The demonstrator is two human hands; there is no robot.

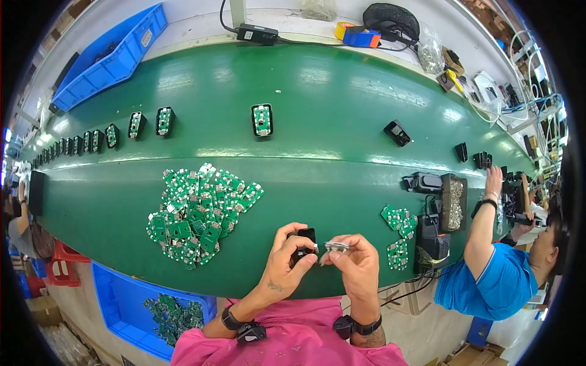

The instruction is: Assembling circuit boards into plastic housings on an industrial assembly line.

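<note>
Near the front edge of the green table, my left hand (pixel 287 263) is closed round a small black plastic case (pixel 307 234). Beside it my right hand (pixel 357 263) pinches a thin circuit board (pixel 337 246), turned nearly edge-on, close to the case but apart from it. Fingers hide much of both parts. To the left lies a loose heap of green circuit boards (pixel 198 213). A smaller group of boards (pixel 400 221) lies to the right of my right hand.
Black cases with boards inside (pixel 262 120) stand in a row across the table (pixel 305 177). An empty-looking black case (pixel 397 133) lies far right. A tray of small metal parts (pixel 453 201) stands near a co-worker in blue (pixel 494 280). A blue bin (pixel 131 305) sits below left.
</note>
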